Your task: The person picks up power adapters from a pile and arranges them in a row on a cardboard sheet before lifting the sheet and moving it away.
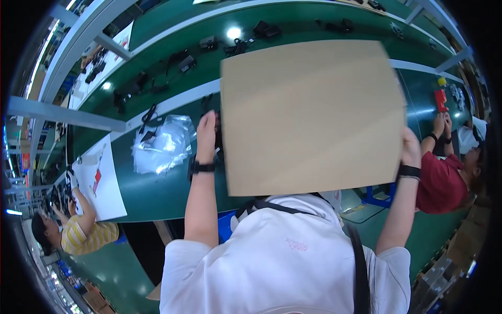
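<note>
A large piece of brown cardboard (pixel 311 118) is held up in front of me, its broad plain face toward me. Whether it is a flat sheet or one side of a box, I cannot tell. My left hand (pixel 207 131) is closed at its left edge, with some fingers hidden. At the right edge, my right hand (pixel 411 148) grips the cardboard, its fingertips out of sight behind it. Clear plastic bags (pixel 163 146) lie in a pile on the green table (pixel 146 201), left of my left hand.
Black adapters with cables (pixel 187 64) lie along the raised green shelf (pixel 219 57). On the left, a person in a striped shirt (pixel 86 235) works beside a white sheet (pixel 104 183). To the right sits a person in dark red (pixel 442 183), near a red object (pixel 441 100).
</note>
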The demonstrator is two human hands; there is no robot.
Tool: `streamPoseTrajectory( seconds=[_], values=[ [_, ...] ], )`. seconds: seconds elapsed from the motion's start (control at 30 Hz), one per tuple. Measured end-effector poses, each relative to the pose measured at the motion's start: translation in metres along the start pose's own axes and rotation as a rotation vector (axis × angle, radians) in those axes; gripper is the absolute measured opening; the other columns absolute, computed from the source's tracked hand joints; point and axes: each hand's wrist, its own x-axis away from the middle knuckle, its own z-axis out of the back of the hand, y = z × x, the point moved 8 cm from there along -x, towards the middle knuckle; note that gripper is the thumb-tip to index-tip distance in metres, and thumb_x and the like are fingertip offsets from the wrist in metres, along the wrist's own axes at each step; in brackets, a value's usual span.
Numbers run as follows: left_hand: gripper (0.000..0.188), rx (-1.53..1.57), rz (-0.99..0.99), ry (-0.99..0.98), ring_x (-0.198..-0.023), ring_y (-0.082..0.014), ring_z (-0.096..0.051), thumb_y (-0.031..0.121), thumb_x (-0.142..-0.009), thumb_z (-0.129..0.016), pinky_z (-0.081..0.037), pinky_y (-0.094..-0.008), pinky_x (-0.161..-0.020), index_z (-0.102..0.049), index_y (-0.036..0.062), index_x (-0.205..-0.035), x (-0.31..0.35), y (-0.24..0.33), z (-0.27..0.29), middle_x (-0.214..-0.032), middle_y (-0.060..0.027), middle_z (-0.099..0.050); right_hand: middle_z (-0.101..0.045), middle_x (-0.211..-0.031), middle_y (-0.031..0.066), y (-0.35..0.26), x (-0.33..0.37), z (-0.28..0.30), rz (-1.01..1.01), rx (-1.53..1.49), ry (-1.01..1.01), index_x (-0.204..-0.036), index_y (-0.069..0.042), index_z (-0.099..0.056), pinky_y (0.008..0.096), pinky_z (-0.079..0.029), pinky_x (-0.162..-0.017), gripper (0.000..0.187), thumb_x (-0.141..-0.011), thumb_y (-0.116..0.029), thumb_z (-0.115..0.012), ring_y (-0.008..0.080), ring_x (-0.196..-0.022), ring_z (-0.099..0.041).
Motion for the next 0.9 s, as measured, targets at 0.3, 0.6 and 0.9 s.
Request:
streamPoseTrajectory(
  seconds=[0.3, 0.6, 0.9],
  values=[
    [0.024, -0.310, -0.044, -0.065, -0.072, -0.0060, -0.054, 0.017, -0.085, -0.060, -0.042, -0.0199, -0.065, -0.059, -0.0014, -0.101, 0.059, 0.002, 0.004, -0.082, -0.0006, -0.062, -0.061, -0.079, 0.0012, 0.080, 0.002, -0.042, -0.035, 0.631, 0.283, -0.091, 0.001, -0.061, 0.0238, -0.043, -0.067, 0.021, -0.085, -0.018, -0.057, 0.0088, -0.072, -0.055],
    [0.025, -0.232, 0.060, 0.088, -0.062, -0.0056, -0.048, 0.020, -0.085, -0.062, -0.038, -0.0199, -0.054, -0.056, -0.0002, -0.097, 0.043, 0.003, 0.040, -0.073, -0.0001, -0.057, -0.065, -0.088, 0.0131, -0.009, -0.048, -0.048, 0.124, 0.994, 0.385, -0.102, 0.001, -0.061, 0.0299, -0.048, -0.073, 0.034, -0.076, -0.020, -0.066, 0.0189, -0.080, -0.061],
    [0.036, -0.380, -0.021, 0.323, -0.071, -0.0075, -0.047, 0.019, -0.085, -0.061, -0.038, -0.0211, -0.060, -0.048, 0.0027, -0.114, 0.071, 0.024, 0.070, -0.082, 0.0005, -0.050, -0.061, -0.096, 0.0211, -0.043, -0.183, -0.021, 0.425, 1.222, 0.579, -0.115, -0.004, -0.052, 0.0397, -0.048, -0.078, 0.051, -0.069, -0.022, -0.067, 0.0338, -0.091, -0.059]
  ],
)
